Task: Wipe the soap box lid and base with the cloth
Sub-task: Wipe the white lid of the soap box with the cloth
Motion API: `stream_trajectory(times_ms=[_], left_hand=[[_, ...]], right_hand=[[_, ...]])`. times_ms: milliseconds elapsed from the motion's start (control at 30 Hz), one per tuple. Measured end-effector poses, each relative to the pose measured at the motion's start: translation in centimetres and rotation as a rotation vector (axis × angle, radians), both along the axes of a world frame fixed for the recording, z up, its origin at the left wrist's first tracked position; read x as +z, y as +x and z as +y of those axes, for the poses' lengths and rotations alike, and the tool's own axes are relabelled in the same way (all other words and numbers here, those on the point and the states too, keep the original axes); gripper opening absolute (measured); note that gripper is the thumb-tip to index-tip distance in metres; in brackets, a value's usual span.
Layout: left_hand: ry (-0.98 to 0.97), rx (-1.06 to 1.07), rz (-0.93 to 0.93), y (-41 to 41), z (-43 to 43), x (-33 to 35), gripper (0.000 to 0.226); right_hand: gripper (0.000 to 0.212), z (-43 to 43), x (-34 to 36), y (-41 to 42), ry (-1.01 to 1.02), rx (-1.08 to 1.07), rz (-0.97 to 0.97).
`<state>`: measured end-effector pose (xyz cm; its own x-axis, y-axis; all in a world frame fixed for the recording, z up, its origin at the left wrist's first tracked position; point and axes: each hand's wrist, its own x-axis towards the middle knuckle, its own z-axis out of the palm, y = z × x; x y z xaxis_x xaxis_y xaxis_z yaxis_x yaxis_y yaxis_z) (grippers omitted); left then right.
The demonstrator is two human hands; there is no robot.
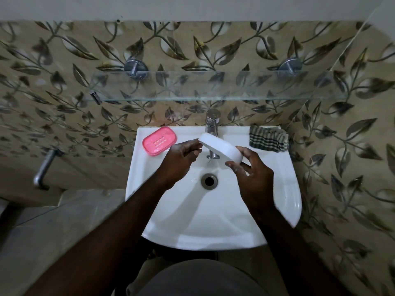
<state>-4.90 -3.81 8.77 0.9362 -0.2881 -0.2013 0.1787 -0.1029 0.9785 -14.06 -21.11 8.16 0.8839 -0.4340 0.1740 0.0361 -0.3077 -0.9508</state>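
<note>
1. The soap box lid (221, 149) is white, smooth and oblong with rounded corners. It is held tilted in the air above the basin, in front of the tap (212, 127).
2. The left hand (181, 157) pinches the lid's left end with its fingertips. The right hand (252, 174) grips the right end, thumb on top and fingers below. Both hands are closed on the lid.
3. The soap box base (159, 141) is pink plastic, oblong, with a slotted drain grid at its centre. It lies on the sink's back-left ledge, well apart from the lid.
4. The cloth (268, 139) is checked, dark on pale, and crumpled. It lies on the back-right ledge, reaching the rim.
5. The sink (213, 221) is glossy white ceramic with a rounded front edge and one round metal drain (209, 180). The bowl below the hands is open.
6. A clear glass shelf (213, 86) hangs on the leaf-patterned tile wall above the tap, on two chrome mounts.
7. Count: one lid, one base, one cloth, one tap, two hands.
</note>
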Motion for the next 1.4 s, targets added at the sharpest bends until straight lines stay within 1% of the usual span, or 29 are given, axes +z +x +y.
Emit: stream_trajectory(times_ms=[133, 233, 333, 367, 433, 500, 567, 667, 767, 833, 933, 1000, 1100, 1167, 1267, 1333, 1400], left_hand=[[-0.052, 0.058, -0.021, 0.2, 0.1, 0.5, 0.036], [-0.116, 0.139, -0.058, 0.1, 0.0, 1.1, 0.033], [-0.185, 0.209, -0.083, 0.1, -0.3, 1.7, 0.032], [-0.190, 0.223, -0.079, 0.2, -0.3, 1.7, 0.032], [-0.187, 0.243, -0.046, 0.4, -0.4, 1.5, 0.038], [-0.170, 0.230, -0.029, 0.5, -0.2, 1.4, 0.043], [-0.127, 0.186, -0.033, 0.5, 0.1, 1.4, 0.046], [-0.109, 0.166, -0.046, 0.6, 0.2, 1.1, 0.047], [-0.080, 0.137, -0.092, 0.4, 0.1, 0.7, 0.047], [-0.077, 0.129, -0.090, 0.4, -0.1, 0.2, 0.047], [-0.105, 0.154, -0.033, 0.2, -0.3, 0.1, 0.039], [-0.108, 0.157, -0.018, 0.2, -0.4, 0.2, 0.040], [-0.096, 0.150, -0.001, 0.4, -0.6, 0.1, 0.042], [-0.068, 0.129, -0.002, 0.5, -0.8, 0.0, 0.045], [-0.041, 0.110, -0.005, 0.5, -1.0, 0.1, 0.050], [-0.048, 0.105, -0.009, 0.9, -0.7, 0.2, 0.049], [-0.058, 0.088, -0.010, 1.3, -0.3, 0.2, 0.051]], right_hand=[[0.039, 0.1, 0.2, 0.9, -0.008, 0.027, 0.004], [0.039, 0.0, 1.1, 1.1, -0.079, 0.040, -0.021], [0.039, 0.2, 1.7, 1.3, -0.186, 0.023, -0.095], [0.039, 0.3, 1.5, 1.6, -0.219, 0.039, -0.083], [0.039, 0.0, 1.0, 2.2, -0.222, 0.094, 0.040], [0.041, -0.4, 0.8, 2.6, -0.158, 0.116, 0.113], [0.043, -0.8, 0.9, 2.7, -0.138, 0.110, 0.096], [0.037, -1.4, 1.0, 2.9, -0.136, 0.098, 0.073], [0.037, -2.1, 0.9, 3.1, -0.164, 0.059, 0.049], [0.037, -2.3, 0.7, 3.0, -0.207, 0.052, 0.047], [0.041, -2.4, 0.3, 3.1, -0.220, 0.078, 0.130], [0.047, -2.4, 0.1, 3.2, -0.145, 0.128, 0.158], [0.053, -2.4, 0.2, 3.3, 0.042, 0.180, 0.194], [0.043, -2.2, 0.3, 3.7, 0.118, 0.155, 0.185], [0.015, -2.4, 0.3, 4.3, 0.285, 0.142, 0.139], [0.011, -2.8, 0.5, 4.7, 0.399, 0.166, 0.147], [0.014, -3.3, 0.6, 5.0, 0.449, 0.190, 0.157]])
